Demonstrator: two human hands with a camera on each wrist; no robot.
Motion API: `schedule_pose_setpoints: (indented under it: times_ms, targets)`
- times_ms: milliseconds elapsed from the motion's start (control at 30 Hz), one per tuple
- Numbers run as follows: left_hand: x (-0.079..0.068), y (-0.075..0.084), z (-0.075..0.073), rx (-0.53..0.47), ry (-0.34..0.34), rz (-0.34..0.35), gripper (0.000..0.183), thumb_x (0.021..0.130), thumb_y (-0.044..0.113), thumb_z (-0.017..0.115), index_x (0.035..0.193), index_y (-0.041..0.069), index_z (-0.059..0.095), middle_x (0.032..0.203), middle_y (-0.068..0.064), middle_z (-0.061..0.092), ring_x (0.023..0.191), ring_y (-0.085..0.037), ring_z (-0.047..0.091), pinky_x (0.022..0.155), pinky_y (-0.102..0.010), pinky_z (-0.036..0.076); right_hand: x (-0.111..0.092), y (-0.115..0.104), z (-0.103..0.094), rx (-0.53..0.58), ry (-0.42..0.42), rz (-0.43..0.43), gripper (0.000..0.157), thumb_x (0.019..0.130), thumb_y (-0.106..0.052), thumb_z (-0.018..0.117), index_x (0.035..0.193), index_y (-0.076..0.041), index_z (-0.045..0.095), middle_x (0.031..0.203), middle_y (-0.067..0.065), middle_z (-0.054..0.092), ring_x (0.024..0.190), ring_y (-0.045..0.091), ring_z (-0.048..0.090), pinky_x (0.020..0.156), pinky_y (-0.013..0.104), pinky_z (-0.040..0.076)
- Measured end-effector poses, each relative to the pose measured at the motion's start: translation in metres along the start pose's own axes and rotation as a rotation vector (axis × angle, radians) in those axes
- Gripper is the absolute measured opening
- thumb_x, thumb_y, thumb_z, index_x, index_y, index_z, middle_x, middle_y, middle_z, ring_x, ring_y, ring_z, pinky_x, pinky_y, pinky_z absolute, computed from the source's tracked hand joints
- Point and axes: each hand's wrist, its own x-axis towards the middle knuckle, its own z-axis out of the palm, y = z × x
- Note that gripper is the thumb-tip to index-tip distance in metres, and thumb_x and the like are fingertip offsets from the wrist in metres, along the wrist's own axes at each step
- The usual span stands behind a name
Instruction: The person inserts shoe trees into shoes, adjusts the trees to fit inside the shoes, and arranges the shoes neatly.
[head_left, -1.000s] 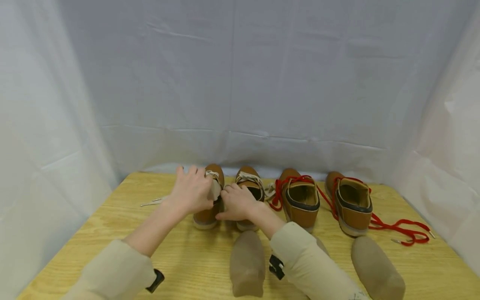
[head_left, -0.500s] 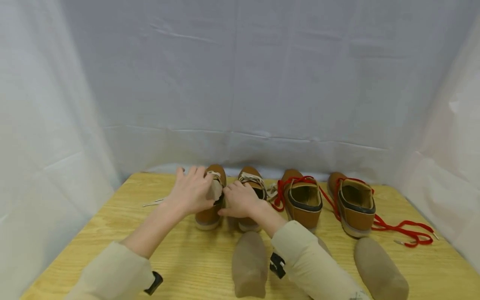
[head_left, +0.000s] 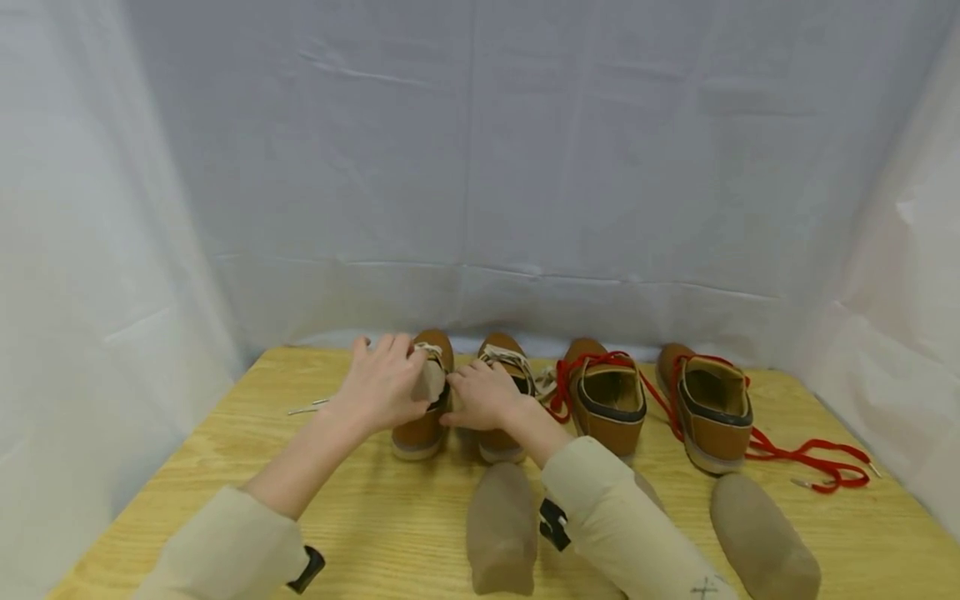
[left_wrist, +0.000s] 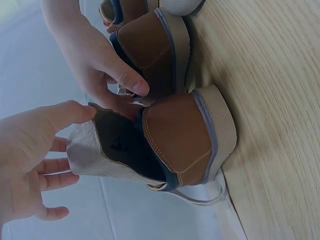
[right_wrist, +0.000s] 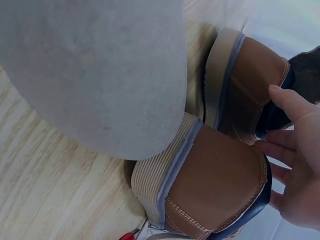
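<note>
1. The leftmost brown lace-up shoe [head_left: 417, 435] stands sole-down near the table's rear edge, heel toward the person; its pale tongue [left_wrist: 85, 155] rises above the navy collar, leaving the opening wide.
2. The left hand [head_left: 386, 379] pinches the tongue's top edge, thumb on the inner face, fingers spread behind; the gap between thumb and fingers is just the tongue's thickness.
3. The right hand [head_left: 483, 396] is at the shoe's right collar edge, thumb parted from loosely bent fingers; whether they grip that edge I cannot tell.
4. The second white-laced shoe [head_left: 501, 446] stands just beside, under the right hand; little room remains between the two.
5. Farther right, two red-laced shoes [head_left: 611, 425] stand with a strip of wood between them; a red lace [head_left: 813, 457] trails toward the table's right edge.
6. Nearer the person lies a grey-brown shoe insert [head_left: 502, 533] behind the second shoe's heel; another insert [head_left: 761, 537] lies rightward; wood grain of the table [head_left: 397, 525] shows leftward.
</note>
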Motion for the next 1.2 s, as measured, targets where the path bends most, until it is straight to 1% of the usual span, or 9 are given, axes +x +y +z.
schedule_pose_setpoints:
  times_ms: [267,467,900,1200]
  targets:
    - [0.003,0.001,-0.001,0.002,-0.001,0.01,0.062,0.068,0.04,0.08,0.112,0.002,0.06,0.106,-0.015,0.056,0.1,-0.032,0.052,0.085,-0.059,0.037,0.003,0.002,-0.003,-0.04,-0.002,-0.006,0.066,0.086,-0.058,0.052,0.139,-0.018,0.044,0.138,0.001,0.045,0.13,0.023,0.034,0.102,0.045,0.03]
    - [0.006,0.006,0.001,0.044,-0.034,0.015,0.063,0.069,0.043,0.079,0.115,0.003,0.061,0.109,-0.016,0.055,0.104,-0.033,0.051,0.086,-0.061,0.036,0.004,0.001,-0.002,-0.06,-0.003,-0.005,0.067,0.086,-0.057,0.052,0.139,-0.017,0.044,0.138,0.0,0.045,0.129,0.022,0.035,0.103,0.045,0.03]
    - [0.007,0.008,0.007,0.091,0.029,0.048,0.06,0.067,0.041,0.08,0.11,0.003,0.063,0.103,-0.014,0.056,0.096,-0.03,0.053,0.079,-0.055,0.039,0.006,0.0,-0.002,-0.088,-0.001,-0.014,0.067,0.086,-0.058,0.053,0.138,-0.017,0.045,0.137,0.0,0.046,0.128,0.021,0.036,0.102,0.045,0.03]
    - [0.009,0.009,0.009,0.11,0.029,0.051,0.06,0.068,0.042,0.079,0.111,0.004,0.063,0.104,-0.014,0.057,0.096,-0.03,0.053,0.079,-0.055,0.039,0.007,0.001,0.0,-0.096,-0.018,-0.008,0.068,0.086,-0.058,0.053,0.138,-0.017,0.044,0.137,0.0,0.045,0.129,0.021,0.035,0.102,0.045,0.031]
